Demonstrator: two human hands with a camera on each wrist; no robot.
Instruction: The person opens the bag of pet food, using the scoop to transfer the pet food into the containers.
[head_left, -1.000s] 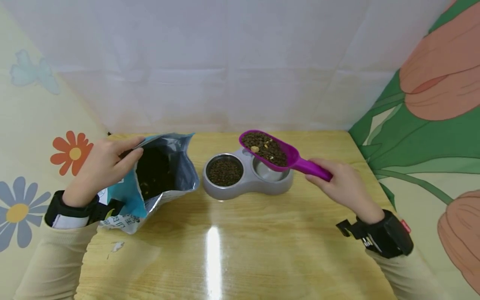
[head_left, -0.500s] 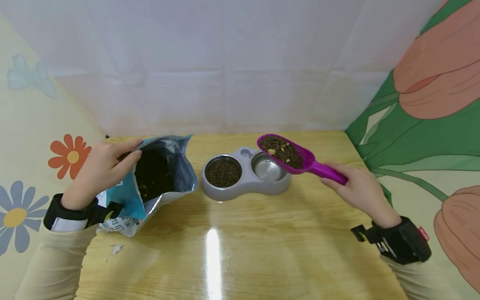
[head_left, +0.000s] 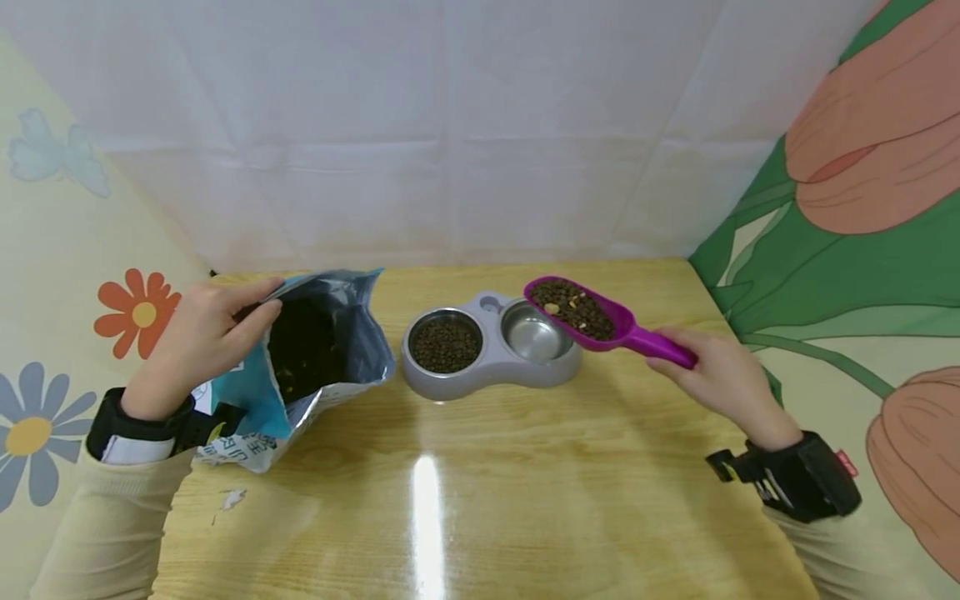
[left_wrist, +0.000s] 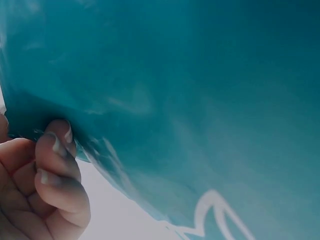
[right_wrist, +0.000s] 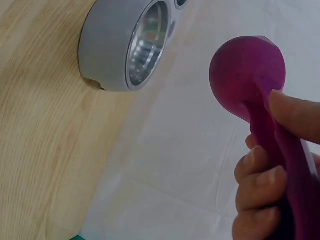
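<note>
Scoop, purple plastic, heaped with kibble, held level above the empty right bowl; right hand grips its handle. Judged light and stiff but spill-prone; best held by the handle. Left hand pinches the open bag rim. Glossy wooden table; white backdrop, flowered side panels beyond.
</note>
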